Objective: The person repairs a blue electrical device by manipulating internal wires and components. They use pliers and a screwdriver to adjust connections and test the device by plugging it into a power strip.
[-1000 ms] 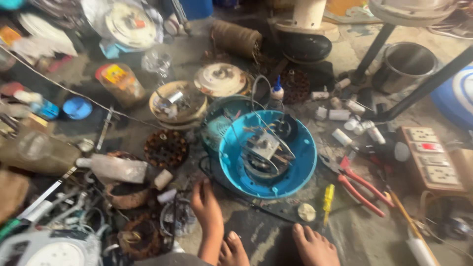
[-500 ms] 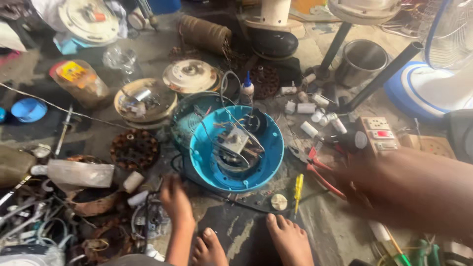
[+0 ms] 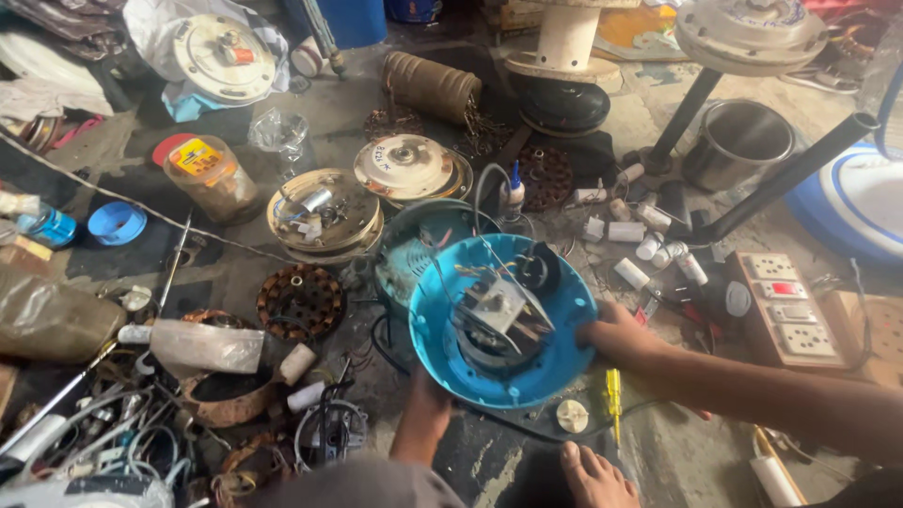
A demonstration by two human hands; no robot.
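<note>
Both hands' grip on motor-filled blue housing (image 3: 489, 367)

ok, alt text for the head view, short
Both hands grip a round blue fan housing with exposed wiring on a cluttered workshop floor: right hand on its right rim, left hand at its lower left edge. Motor plates, a yellow screwdriver and a socket board lie around.

On the floor lie one blue round housing (image 3: 503, 325), two cream motor covers (image 3: 406, 166), one steel pot (image 3: 736, 143), one yellow screwdriver (image 3: 613, 403) and two blue lids (image 3: 117, 222).
</note>
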